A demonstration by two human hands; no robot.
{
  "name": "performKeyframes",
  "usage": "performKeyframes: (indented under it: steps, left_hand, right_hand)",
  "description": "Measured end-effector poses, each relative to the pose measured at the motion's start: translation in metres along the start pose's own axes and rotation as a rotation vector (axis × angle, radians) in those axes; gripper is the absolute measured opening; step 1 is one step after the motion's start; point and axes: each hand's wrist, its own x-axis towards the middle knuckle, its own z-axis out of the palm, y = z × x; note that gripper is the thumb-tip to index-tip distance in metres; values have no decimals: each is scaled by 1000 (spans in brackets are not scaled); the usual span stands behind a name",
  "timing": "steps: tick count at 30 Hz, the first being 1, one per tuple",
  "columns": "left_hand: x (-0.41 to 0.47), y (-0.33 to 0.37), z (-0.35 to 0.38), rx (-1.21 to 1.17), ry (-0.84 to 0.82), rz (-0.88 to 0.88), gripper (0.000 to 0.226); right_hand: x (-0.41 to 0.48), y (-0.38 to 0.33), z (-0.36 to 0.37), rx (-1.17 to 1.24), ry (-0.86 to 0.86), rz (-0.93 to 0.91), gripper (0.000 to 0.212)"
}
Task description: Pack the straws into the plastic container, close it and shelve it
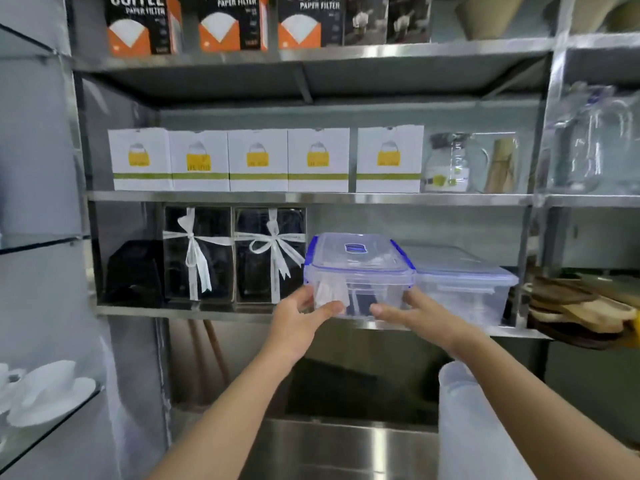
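A clear plastic container (360, 271) with a blue-trimmed lid sits closed on the lowest steel shelf (207, 311), its front at the shelf's edge. White wrapped straws show faintly through its wall. My left hand (304, 311) holds its lower left front corner, thumb along the bottom edge. My right hand (412, 313) grips the lower right front corner. Both forearms reach up from below.
A second clear lidded container (464, 285) stands right beside it. Two black boxes with white ribbons (235, 254) stand just left. Wooden boards (581, 310) lie at the right. White boxes (259, 161) fill the shelf above. White cups (45, 389) rest on a glass shelf at left.
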Motion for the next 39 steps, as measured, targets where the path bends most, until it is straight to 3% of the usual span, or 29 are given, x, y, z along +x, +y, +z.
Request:
performKeyframes:
  steps: [4, 9, 15, 17, 18, 20, 22, 24, 26, 39]
  left_hand:
    - [57, -32, 10, 18, -1, 7, 46]
    - [106, -63, 21, 73, -25, -11, 54]
    - [135, -75, 37, 134, 75, -29, 56]
    - [133, -71, 42, 116, 158, -37, 60]
    - [128, -71, 43, 167, 227, 29, 62]
    - [112, -76, 42, 449, 370, 358, 65]
    - [99, -83, 41, 804, 371, 685, 70]
    - [96, -87, 41, 1118, 234, 767, 76]
    - [100, -88, 42, 1287, 153, 684, 77]
    - [140, -71, 58, 1376, -15, 440, 77]
  right_hand:
    - [58, 33, -8, 13, -32, 51, 82]
    - [108, 64, -10, 65, 9, 76, 47]
    - [141, 82, -9, 46, 87, 9, 47]
    - [140, 84, -4, 19, 227, -24, 66]
    - [136, 84, 1, -3, 346, -29, 77]
    - [118, 84, 15, -172, 599, -132, 90]
    - [100, 88, 30, -558, 744, -351, 80]
    - [93, 93, 38, -903, 685, -455, 72]
    - [97, 93, 41, -1029, 560, -383, 71]
    - [140, 83, 14, -1149, 326, -94, 77]
